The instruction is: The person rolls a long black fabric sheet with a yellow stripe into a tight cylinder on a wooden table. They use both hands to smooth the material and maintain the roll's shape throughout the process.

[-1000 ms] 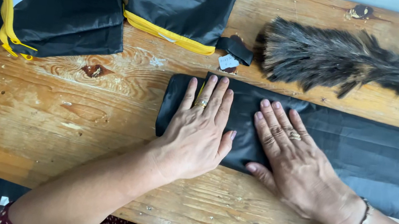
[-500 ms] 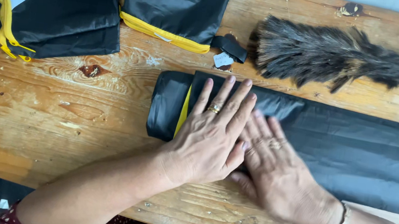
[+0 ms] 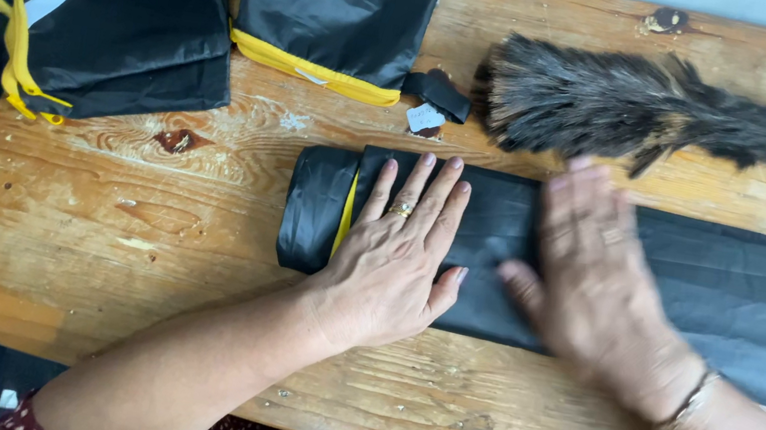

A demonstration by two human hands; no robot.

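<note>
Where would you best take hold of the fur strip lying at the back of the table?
Probably at the blunt, bushy left end of the fur strip, coming from above and the near side. That end is thickest and lies free on the wooden table, apart from the black fabric; the right end thins out to the frame edge.

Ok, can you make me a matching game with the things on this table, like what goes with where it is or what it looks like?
Things:
1. left hand
2. right hand
3. fur strip
4. black bag

Descriptions:
A. shaggy, lying along the far edge of the table
B. has a yellow edge, at the far side
C. flat on the black cloth, wearing a gold ring
D. blurred, with a bracelet at the wrist

Pairs: 1-C, 2-D, 3-A, 4-B
</note>
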